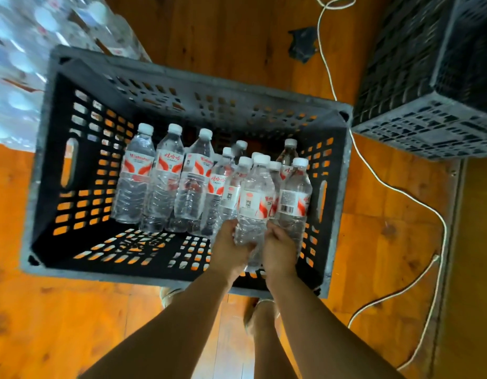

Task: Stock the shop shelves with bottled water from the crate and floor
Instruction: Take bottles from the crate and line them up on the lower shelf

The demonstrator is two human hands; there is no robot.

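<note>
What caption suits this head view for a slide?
Left hand and right hand grip clear plastic water bottles in a black perforated plastic crate on an orange wooden floor.

Looks like a shop's storage corner: shrink-wrapped packs of water [21, 64] piled on a wooden floor [51, 324], a black plastic crate [34, 203] part-filled with identical labelled bottles [166, 184] (all one brand), a second crate [428, 77] upturned alongside.

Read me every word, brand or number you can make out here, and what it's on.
"Wahaha": leftmost bottle, label.
"娃哈哈": second bottle, label.
"Waha", cut off: held bottle, label.
Barcode digits, small print, rightmost bottle: too small to read.
</note>
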